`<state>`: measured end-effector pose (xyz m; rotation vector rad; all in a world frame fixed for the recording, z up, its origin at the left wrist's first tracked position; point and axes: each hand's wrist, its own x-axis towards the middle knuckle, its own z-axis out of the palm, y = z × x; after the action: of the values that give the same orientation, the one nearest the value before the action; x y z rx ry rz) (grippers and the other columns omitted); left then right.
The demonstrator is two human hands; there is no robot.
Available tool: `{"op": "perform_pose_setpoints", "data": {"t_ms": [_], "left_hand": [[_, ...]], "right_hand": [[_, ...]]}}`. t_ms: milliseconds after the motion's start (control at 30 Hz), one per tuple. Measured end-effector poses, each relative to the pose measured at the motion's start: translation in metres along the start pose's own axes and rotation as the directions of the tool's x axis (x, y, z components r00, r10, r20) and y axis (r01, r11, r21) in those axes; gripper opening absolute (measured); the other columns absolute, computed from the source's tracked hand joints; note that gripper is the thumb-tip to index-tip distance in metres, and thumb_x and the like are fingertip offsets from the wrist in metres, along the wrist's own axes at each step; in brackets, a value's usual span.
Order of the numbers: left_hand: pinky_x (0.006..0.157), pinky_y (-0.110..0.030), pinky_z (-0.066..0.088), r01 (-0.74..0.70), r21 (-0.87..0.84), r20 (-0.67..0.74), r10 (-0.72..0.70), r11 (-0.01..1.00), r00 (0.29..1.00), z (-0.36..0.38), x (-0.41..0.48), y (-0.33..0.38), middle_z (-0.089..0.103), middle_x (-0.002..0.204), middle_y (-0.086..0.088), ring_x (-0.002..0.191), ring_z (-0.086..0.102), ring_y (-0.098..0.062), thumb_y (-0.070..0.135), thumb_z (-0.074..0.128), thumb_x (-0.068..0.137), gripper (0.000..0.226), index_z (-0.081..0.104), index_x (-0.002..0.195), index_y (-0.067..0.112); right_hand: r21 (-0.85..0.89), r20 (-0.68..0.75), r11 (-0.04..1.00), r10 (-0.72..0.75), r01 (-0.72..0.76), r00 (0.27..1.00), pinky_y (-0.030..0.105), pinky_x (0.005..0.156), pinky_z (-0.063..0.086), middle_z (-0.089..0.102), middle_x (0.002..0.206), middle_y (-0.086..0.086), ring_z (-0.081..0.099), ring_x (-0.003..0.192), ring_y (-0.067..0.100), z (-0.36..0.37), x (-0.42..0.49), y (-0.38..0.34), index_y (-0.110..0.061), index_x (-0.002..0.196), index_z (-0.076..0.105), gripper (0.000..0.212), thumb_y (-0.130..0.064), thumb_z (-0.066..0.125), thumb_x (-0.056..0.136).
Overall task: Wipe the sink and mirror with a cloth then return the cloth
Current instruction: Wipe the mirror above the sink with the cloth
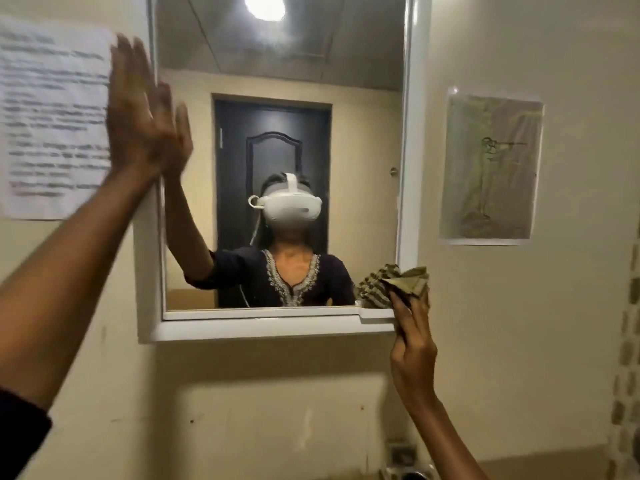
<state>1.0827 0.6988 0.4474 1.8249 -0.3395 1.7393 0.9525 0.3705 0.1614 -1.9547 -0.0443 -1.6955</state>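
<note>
A white-framed mirror [410,133] hangs on the cream wall straight ahead. My left hand [138,116] is flat with fingers spread, pressed against the mirror's left frame edge, holding nothing. My right hand [412,344] is raised at the mirror's lower right corner and grips a crumpled olive-green checked cloth [408,280]. The cloth touches the frame's corner and is doubled by its reflection in the glass. The sink is out of view, apart from a bit of metal fitting [412,474] at the bottom edge.
A printed paper notice [52,116] is taped to the wall left of the mirror. A faded drawing sheet [491,168] hangs to the right. The glass reflects a person wearing a headset, a dark door and a ceiling light. A patterned strip [627,341] runs down the far right.
</note>
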Motion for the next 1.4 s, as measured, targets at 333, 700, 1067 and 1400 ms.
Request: {"op": "perform_pose_setpoints", "data": {"t_ms": [333, 700, 1067, 1400], "left_hand": [[0.12, -0.021, -0.007, -0.199, 0.041, 0.019, 0.198, 0.979, 0.98, -0.021, -0.064, -0.005, 0.012, 0.16, -0.006, 0.148, 0.001, -0.014, 0.027, 0.026, 0.099, 0.054, 0.013, 0.15, 0.014], [0.121, -0.019, -0.002, -0.212, 0.002, -0.006, 0.212, 0.977, 0.977, -0.016, -0.063, -0.012, 0.016, 0.159, 0.0, 0.148, 0.006, -0.009, 0.022, 0.04, 0.098, 0.055, 0.021, 0.148, 0.015], [0.122, -0.039, 0.016, -0.215, -0.21, -0.027, 0.214, 0.954, 0.976, -0.032, -0.066, -0.008, 0.021, 0.157, -0.006, 0.147, 0.011, -0.012, 0.009, 0.043, 0.097, 0.054, 0.023, 0.147, 0.01], [0.119, -0.014, 0.002, -0.37, -0.069, -0.116, 0.361, 0.927, 0.925, -0.021, -0.064, -0.015, 0.015, 0.154, -0.001, 0.147, 0.001, -0.003, 0.021, 0.063, 0.084, 0.091, 0.0, 0.148, 0.031]], "right_hand": [[-0.202, -0.057, 0.839, -0.525, 0.505, 0.849, 0.03, 0.121, 0.002, 0.029, 0.155, 0.012, 0.006, 0.148, 0.015, 0.085, -0.018, -0.102, -0.009, 0.148, 0.02, 0.078, 0.015, 0.025, 0.074], [-0.333, -0.123, 0.931, -0.201, 0.15, 0.972, 0.045, 0.12, -0.003, 0.04, 0.148, 0.016, 0.028, 0.141, 0.031, 0.077, 0.092, -0.101, -0.017, 0.142, 0.032, 0.055, -0.021, 0.038, 0.088], [-0.135, 0.398, 0.361, -0.833, 0.923, 0.384, 0.05, 0.12, 0.01, 0.047, 0.145, 0.009, 0.033, 0.141, 0.028, 0.123, 0.137, -0.192, -0.015, 0.137, 0.039, 0.049, -0.03, 0.045, 0.091], [-0.263, -0.369, 0.961, -0.02, -0.083, 0.929, 0.055, 0.119, 0.007, 0.053, 0.137, 0.014, 0.032, 0.14, 0.032, 0.047, 0.364, -0.189, -0.012, 0.124, 0.052, 0.04, -0.03, 0.032, 0.095]]}}
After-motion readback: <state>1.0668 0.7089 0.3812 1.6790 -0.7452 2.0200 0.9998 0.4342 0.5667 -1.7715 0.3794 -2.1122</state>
